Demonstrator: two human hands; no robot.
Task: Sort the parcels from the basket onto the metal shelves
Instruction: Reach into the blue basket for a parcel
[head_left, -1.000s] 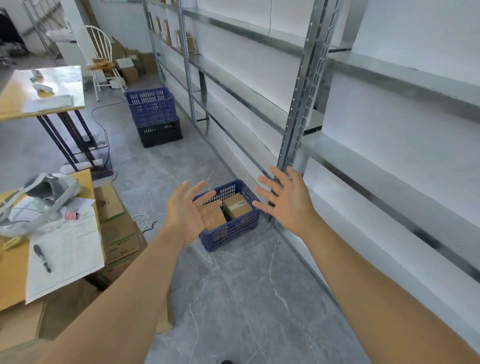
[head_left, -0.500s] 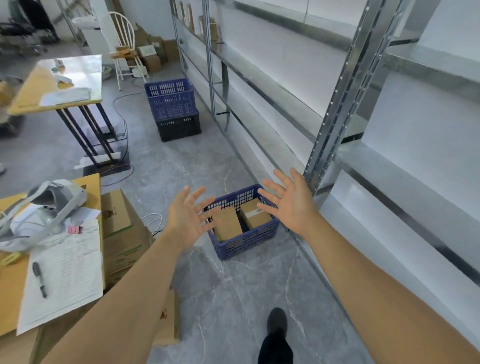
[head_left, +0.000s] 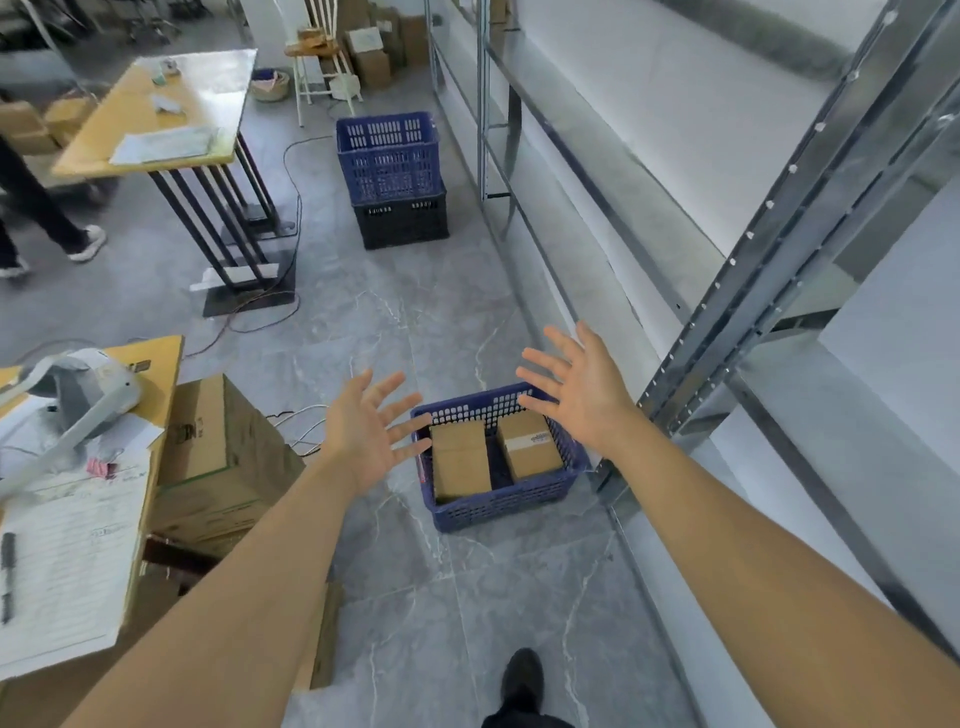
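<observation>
A blue plastic basket (head_left: 506, 501) sits on the grey floor beside the metal shelves (head_left: 769, 291) on the right. Two brown cardboard parcels lie in it: a larger one (head_left: 460, 460) on the left and a smaller one with a white label (head_left: 530, 451) on the right. My left hand (head_left: 366, 434) hovers with fingers spread just left of the basket. Above the basket's far right corner my right hand (head_left: 582, 387) is held out, fingers spread too. Neither hand touches anything.
A blue crate stacked on a black crate (head_left: 392, 179) stands further along the shelves. Cardboard boxes (head_left: 218, 457) and a desk with papers (head_left: 67, 551) are at my left. A wooden table (head_left: 161, 111), a white chair (head_left: 322, 57), floor cables and another person's legs (head_left: 41, 218) lie beyond.
The view has moved closer to the basket and tilted down. Both hands stay spread and now frame the basket more widely. My shoe shows at the bottom edge.
</observation>
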